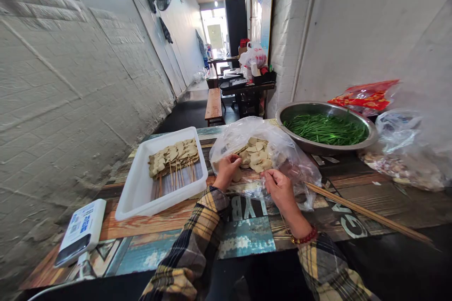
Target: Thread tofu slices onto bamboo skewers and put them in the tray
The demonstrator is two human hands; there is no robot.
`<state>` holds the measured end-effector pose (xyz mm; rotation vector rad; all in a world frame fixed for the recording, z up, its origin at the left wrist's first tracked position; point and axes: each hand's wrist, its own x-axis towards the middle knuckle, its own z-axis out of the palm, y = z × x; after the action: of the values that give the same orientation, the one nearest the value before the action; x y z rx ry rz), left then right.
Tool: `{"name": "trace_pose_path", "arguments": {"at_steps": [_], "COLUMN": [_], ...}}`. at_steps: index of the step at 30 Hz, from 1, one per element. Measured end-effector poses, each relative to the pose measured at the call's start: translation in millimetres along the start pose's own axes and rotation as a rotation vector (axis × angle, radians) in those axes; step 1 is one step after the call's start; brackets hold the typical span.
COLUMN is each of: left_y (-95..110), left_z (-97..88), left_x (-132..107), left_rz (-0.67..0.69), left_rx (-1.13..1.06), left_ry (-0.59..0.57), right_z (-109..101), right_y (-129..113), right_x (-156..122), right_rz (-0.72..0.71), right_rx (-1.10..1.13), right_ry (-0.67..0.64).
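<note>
A clear plastic bag (226,137) lies open on the table with a pile of thin, pale round slices (259,154) in it. At the pile's left edge my left hand (227,171) is closed in a pinch on a pale slice (236,175), partly hidden by the fingers. My right hand (281,190), thumb and fingers pressed together, is at the pile's near edge; a thin wooden skewer (283,222) shows below its palm. To the left, a white plastic tray (132,197) holds skewered slices (173,155), their sticks pointing toward me.
A bundle of wooden skewers (367,212) lies at the right, its far end against the bag. Behind it stand a metal basin (300,140) of green chives (328,129) and more plastic bags (406,150). A white scale (81,230) sits front left. Walls flank both sides.
</note>
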<state>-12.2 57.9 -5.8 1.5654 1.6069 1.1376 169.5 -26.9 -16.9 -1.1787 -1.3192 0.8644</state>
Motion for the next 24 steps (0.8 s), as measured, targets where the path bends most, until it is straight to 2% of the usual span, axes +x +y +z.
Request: {"name": "trace_pose_path", "arguments": {"at_steps": [6, 9, 11, 14, 16, 17, 20, 24], "left_y": [12.6, 23.6, 34.0, 48.3, 50.4, 48.3, 31.6, 10.5], "left_z": [17.7, 16.6, 9.6, -5.2, -13.3, -16.1, -19.4, -20.6], "left_x": [11.7, 9.9, 5.2, -5.4, -12.8, -15.9, -21.4, -22.5], "left_rz": [-0.008, 0.012, 0.030, 0.024, -0.020, -0.044, -0.050, 0.104], "left_rx": [0.139, 0.140, 0.036, -0.403, -0.583, -0.604, -0.415, 0.015], "left_ry": [0.032, 0.031, 0.007, -0.094, -0.167, -0.186, -0.163, -0.036], "right_z": [-1.2, -1.5, -1.9, -2.8, -3.7, -4.3, -6.6, -9.4], "right_y": [-2.8, -2.1, -1.1, 0.4, 0.7, 0.6, -0.1, 0.4], "right_x": [0.9, 1.6, 2.1, 2.6, 2.7, 2.7, 2.8, 3.3], "right_rz": [-0.012, -0.014, -0.017, -0.024, -0.017, -0.009, 0.013, 0.028], "right_rx": [-0.008, 0.000, 0.014, 0.022, 0.026, 0.032, 0.067, 0.082], "right_ry": [0.017, 0.036, 0.046, 0.070, 0.092, 0.101, 0.108, 0.137]}}
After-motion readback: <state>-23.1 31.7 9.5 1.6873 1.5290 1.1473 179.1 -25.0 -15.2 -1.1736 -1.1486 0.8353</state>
